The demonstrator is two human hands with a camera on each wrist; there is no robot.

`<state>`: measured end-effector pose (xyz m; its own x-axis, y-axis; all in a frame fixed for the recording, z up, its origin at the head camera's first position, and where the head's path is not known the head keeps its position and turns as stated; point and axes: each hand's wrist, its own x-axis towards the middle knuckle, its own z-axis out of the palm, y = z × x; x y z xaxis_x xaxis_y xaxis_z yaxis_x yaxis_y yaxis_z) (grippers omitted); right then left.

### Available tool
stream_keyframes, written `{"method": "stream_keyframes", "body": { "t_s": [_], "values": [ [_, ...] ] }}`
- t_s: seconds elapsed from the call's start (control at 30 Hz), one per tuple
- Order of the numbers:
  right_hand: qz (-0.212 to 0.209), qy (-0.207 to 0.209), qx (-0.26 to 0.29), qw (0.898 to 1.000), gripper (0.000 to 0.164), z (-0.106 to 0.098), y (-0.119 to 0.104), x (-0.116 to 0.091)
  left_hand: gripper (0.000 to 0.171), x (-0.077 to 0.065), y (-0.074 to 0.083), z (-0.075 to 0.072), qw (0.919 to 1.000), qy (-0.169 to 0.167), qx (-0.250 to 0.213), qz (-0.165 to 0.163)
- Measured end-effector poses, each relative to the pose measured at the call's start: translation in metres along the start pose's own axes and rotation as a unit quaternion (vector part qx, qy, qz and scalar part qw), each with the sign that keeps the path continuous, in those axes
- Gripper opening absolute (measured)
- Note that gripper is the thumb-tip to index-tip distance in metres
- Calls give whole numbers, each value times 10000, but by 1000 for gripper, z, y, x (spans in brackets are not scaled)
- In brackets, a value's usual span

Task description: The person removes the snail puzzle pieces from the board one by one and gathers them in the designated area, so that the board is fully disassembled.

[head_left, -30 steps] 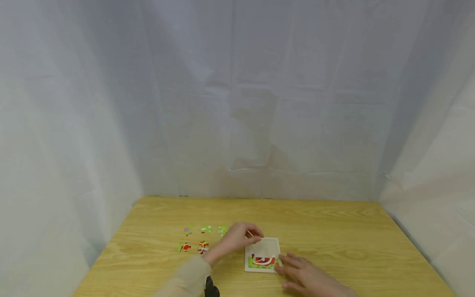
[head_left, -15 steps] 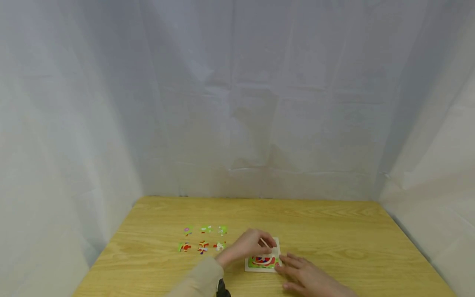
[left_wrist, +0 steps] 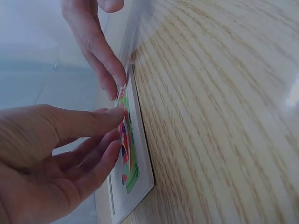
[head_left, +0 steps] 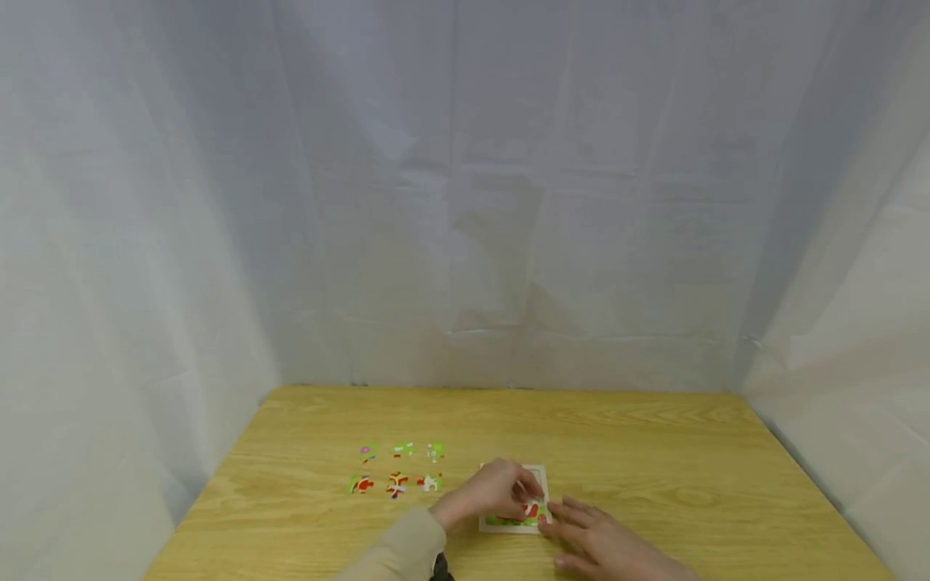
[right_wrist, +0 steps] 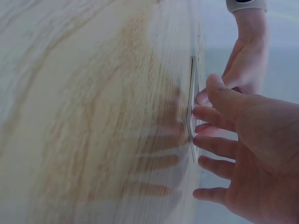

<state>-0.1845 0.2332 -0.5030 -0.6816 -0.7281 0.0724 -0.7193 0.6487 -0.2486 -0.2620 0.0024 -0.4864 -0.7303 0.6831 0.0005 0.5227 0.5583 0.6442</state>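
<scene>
My left hand [head_left: 494, 489] is over the square wooden puzzle board [head_left: 538, 474], its thumb and fingertips pinching what seems to be a small puzzle piece, mostly covered by the fingers. In the left wrist view, the thumb tip sits right at the coloured pieces [left_wrist: 133, 175] fitted along the board's near part, green, red and blue. My right hand [head_left: 606, 542] rests by the board's right edge, fingers spread and fairly straight, fingertips touching the frame. The right wrist view has the board [right_wrist: 190, 95] almost edge-on behind those fingers [right_wrist: 217, 145].
Loose puzzle pieces lie in two rows left of the board, among them a red and white one [head_left: 430, 482], a red one [head_left: 362, 484] and a green one [head_left: 436, 450]. The wooden table [head_left: 654, 452] is bordered by pale curtains [head_left: 508, 242].
My left hand has moved right and nearer, from the board's far left corner to over its filled pieces. The right hand stays at the edge.
</scene>
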Motion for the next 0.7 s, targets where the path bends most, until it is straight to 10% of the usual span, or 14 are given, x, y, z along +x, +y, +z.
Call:
{"method": "stream_keyframes", "body": {
  "t_s": [0.7],
  "values": [
    [-240, 179, -139, 9995, 49, 3, 3, 0, 24, -1, 4, 0, 9958, 114, 906, 108]
  ]
}}
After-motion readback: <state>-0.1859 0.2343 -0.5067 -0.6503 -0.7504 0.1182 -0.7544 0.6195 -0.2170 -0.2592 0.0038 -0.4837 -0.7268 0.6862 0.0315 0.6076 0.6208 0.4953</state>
